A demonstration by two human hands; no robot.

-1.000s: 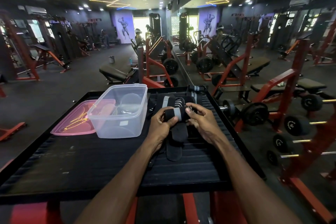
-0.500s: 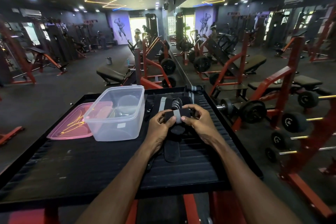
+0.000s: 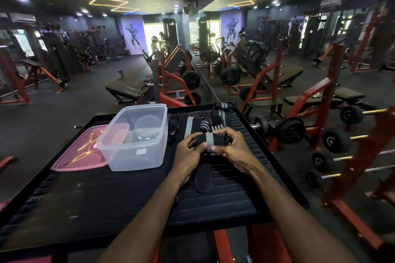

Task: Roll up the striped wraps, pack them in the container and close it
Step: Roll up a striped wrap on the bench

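Both hands, left hand (image 3: 189, 151) & right hand (image 3: 232, 151), are gripping a half-rolled striped wrap (image 3: 208, 142) just right of the clear container (image 3: 136, 136) on the bench (image 3: 106, 205). Risk: tail is hanging loose, so w/ slack grip the roll could be unwinding.

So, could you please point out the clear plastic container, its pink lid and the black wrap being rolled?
Clear plastic container (image 3: 136, 149): head view, front wall.
Pink translucent lid (image 3: 72, 156): head view, flat top.
Black grey-striped wrap (image 3: 209, 141): head view, grey stripe on the roll.
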